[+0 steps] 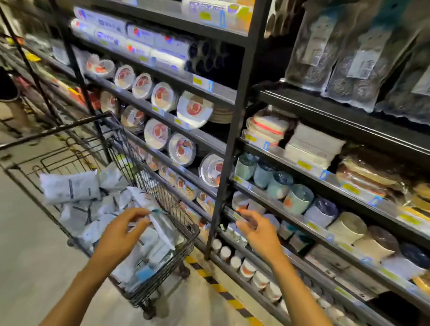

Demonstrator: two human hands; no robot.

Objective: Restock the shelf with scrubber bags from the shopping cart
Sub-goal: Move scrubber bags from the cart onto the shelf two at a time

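**A:** status on the hands?

**B:** left hand (126,233) is over the near end of the shopping cart (144,169). Its fingers are curled, with thumb and fingertips pinching the top of a clear bag (164,231). The bag has a teal strip at its top and leans on the cart's shelf-side rim.

**A:** right?

**B:** right hand (258,230) is in the air in front of the shelf (237,139), just right of the black post, low tiers. Fingers are loosely bent with nothing in them. Too blurred to say whether the fingertips touch the shelf edge.

**A:** rest of the stock?

**B:** pile of white packets (70,187) in the cart basket, with one lying flat on top at the far-left side. Print is unreadable.

**A:** and on the shelf?

**B:** scrubber bags (349,60) stand upright on the top-right tier. They're clear packs and coiled scrubbers show through. They're well above the right hand.

**A:** surroundings?

**B:** wrapped plates (194,109) fill the left bay, with the cart just beside it. cups (297,198) are on the tier just above the right hand. A yellow-black stripe (237,304) runs on the floor along the shelf base.
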